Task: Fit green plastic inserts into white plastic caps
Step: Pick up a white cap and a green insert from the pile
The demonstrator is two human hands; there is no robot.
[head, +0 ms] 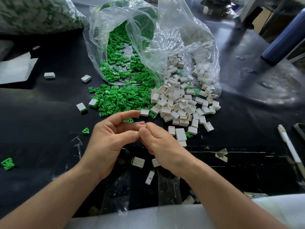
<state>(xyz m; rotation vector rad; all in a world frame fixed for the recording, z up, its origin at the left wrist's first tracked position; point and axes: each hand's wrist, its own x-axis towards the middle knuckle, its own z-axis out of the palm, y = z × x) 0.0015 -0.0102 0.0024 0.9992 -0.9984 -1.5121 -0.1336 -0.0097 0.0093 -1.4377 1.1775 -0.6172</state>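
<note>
Left hand [109,138] and right hand [158,142] meet fingertip to fingertip over the black table [41,113], the right fingers curled with the thumb pressed against the left thumb and the left index finger stretched towards the heaps; whether either hand grasps a part cannot be told, since the fingers hide the point of contact. Beyond the hands, green inserts [122,98] spill in a heap from the mouths of clear plastic bags [181,30], with white caps [178,103] heaped just beside them on the right. A few loose caps lie scattered near the wrists, and a pen [288,146] lies at the far right.
</note>
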